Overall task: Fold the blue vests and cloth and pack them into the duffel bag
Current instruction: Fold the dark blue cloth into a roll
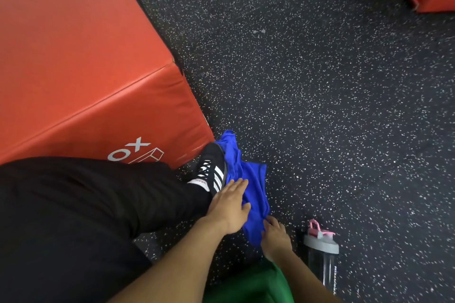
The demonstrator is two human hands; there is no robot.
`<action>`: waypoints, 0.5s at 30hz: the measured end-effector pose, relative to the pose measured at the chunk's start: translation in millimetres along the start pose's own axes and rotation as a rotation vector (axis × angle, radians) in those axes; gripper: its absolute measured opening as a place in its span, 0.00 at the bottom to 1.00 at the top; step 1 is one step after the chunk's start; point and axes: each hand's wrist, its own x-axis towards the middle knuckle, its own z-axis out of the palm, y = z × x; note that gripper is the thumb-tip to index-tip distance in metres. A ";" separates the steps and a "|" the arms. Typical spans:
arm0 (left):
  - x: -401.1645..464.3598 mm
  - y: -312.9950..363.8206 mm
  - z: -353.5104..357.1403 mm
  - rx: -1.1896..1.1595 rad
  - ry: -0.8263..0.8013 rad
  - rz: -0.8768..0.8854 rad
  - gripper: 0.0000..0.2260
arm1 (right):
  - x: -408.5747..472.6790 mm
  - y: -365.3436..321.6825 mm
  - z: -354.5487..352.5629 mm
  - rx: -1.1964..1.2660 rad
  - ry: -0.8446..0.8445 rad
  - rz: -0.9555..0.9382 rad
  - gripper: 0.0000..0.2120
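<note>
On the floor (320, 81), the left hand (229, 206) presses flat on the vest (253, 187) while the right hand (275, 236) pinches its edge.

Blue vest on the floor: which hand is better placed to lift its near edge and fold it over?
Probably the right hand: it already pinches the blue vest at its near edge; the left hand lies flat on it.

Soft, even indoor light falls across the speckled floor (332, 96), with no hard shadows and no visible lamp. A faint sheen runs along the top edge of the orange box (81, 56). Wide-angle distortion bends that box's straight edges and tilts the floor toward the corners. Detail is slightly smeared overall, and the bottle (322, 253) right of the box looks soft and blurred.
</note>
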 end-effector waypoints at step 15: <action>-26.8 30.4 -70.7 0.074 0.186 0.195 0.32 | -59.7 -62.9 -180.6 0.869 0.187 -0.325 0.21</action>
